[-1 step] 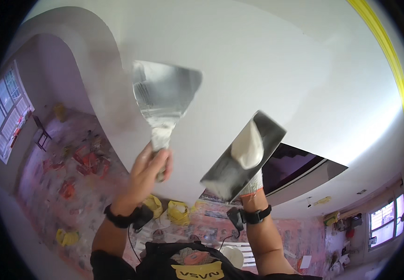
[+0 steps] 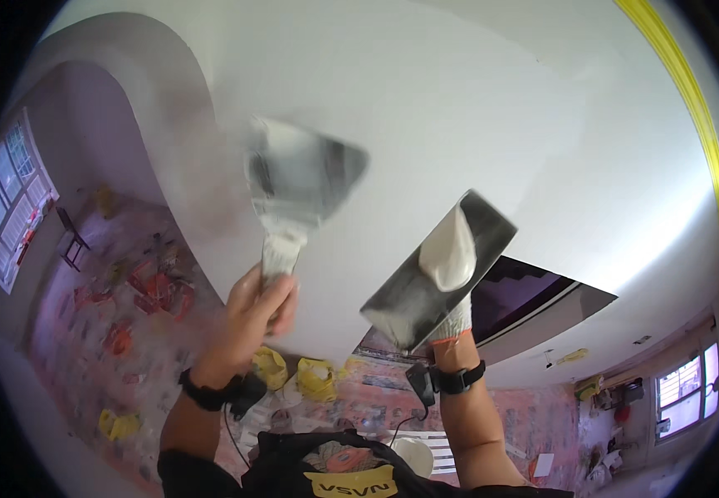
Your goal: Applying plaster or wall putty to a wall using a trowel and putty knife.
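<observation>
My left hand is wrapped round the handle of a wide putty knife. Its broad metal blade points upward, smeared with pale plaster and blurred by motion. On the other side, my right hand, in a white knit glove with an orange cuff edge, is mostly hidden behind a rectangular steel trowel. I see the trowel's flat face, tilted, with a thick lump of white plaster on it. The two tools are apart. Behind them spreads a smooth white ceiling surface.
A dark rectangular opening cuts the white surface beside the trowel. Yellow tape or trim runs along the right. Below are a stained floor, yellow bags, a white bucket and a chair. An arch curves at left.
The putty knife has shifted slightly right and its blade a little downward. The trowel with its plaster lump has moved a little up and to the right.
</observation>
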Tool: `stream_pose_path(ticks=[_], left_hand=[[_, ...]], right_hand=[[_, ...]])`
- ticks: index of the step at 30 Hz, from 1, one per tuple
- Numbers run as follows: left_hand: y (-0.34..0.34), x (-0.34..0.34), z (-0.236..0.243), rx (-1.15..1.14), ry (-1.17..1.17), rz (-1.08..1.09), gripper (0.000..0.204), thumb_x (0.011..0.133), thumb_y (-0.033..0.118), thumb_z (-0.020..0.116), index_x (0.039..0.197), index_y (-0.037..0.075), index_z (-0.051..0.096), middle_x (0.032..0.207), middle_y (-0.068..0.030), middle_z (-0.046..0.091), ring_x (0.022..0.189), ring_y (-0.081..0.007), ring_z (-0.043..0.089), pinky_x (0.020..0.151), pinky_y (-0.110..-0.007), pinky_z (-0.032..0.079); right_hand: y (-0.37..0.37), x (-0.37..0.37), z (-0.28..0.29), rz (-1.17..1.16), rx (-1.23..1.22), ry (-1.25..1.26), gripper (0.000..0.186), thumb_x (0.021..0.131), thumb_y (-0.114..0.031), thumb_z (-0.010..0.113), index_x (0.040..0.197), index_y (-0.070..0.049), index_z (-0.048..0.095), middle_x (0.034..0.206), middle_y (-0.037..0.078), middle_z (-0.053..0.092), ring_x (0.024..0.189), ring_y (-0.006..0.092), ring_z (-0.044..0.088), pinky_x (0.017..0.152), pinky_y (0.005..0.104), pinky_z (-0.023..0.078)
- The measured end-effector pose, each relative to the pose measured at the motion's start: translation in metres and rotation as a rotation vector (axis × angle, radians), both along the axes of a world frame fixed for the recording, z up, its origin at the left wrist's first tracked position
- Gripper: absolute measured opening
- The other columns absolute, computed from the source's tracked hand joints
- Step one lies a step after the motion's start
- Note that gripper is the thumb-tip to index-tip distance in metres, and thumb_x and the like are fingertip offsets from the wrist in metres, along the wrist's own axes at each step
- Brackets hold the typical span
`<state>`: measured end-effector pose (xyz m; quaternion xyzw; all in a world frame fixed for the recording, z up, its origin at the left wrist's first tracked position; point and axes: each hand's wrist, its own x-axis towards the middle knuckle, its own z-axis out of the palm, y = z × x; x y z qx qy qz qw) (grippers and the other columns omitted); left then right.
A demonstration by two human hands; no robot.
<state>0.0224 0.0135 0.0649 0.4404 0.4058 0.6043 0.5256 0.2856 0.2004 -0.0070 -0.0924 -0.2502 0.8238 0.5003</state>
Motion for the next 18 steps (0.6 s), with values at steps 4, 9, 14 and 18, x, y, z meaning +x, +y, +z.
stream_pose_path(ticks=[4,9,14,18], left_hand=[[-0.023,-0.032,-0.015,-0.198,0.227,-0.073,0.018,0.105,0.022,0.057,0.110,0.005,0.059,0.076,0.0022,0.055,0.054,-0.0054,0.044,0.050,-0.023,0.037],[-0.025,-0.034,-0.016,-0.317,0.263,-0.258,0.028,0.101,0.026,0.064,0.113,0.001,0.061,0.071,0.0037,0.052,0.057,-0.0042,0.044,0.050,-0.023,0.037],[-0.046,-0.076,0.009,-0.260,0.359,-0.206,0.025,0.102,0.027,0.061,0.101,0.002,0.058,0.070,0.0040,0.049,0.056,-0.0059,0.042,0.051,-0.024,0.036],[-0.076,-0.108,-0.008,-0.279,0.075,0.009,0.024,0.103,0.024,0.059,0.090,0.005,0.053,0.067,0.0034,0.047,0.055,-0.0066,0.042,0.050,-0.026,0.036]], right_hand=[[0.023,-0.019,0.034,-0.094,0.050,0.021,0.042,0.106,-0.041,0.049,0.127,-0.006,0.057,0.120,0.012,0.065,0.108,0.0287,0.064,0.094,0.0471,0.056],[-0.001,-0.076,0.066,-0.290,0.504,-0.290,0.036,0.105,-0.029,0.054,0.130,-0.004,0.055,0.127,0.011,0.063,0.111,0.0262,0.063,0.096,0.0430,0.055],[-0.010,-0.111,0.079,-0.320,1.142,-1.107,0.021,0.095,-0.017,0.068,0.087,-0.007,0.050,0.074,-0.001,0.053,0.070,0.0085,0.051,0.065,0.0306,0.048],[-0.004,-0.136,0.113,-0.214,0.799,-1.187,0.030,0.095,-0.029,0.069,0.089,-0.002,0.056,0.066,0.003,0.059,0.052,0.0150,0.056,0.051,0.0303,0.048]])
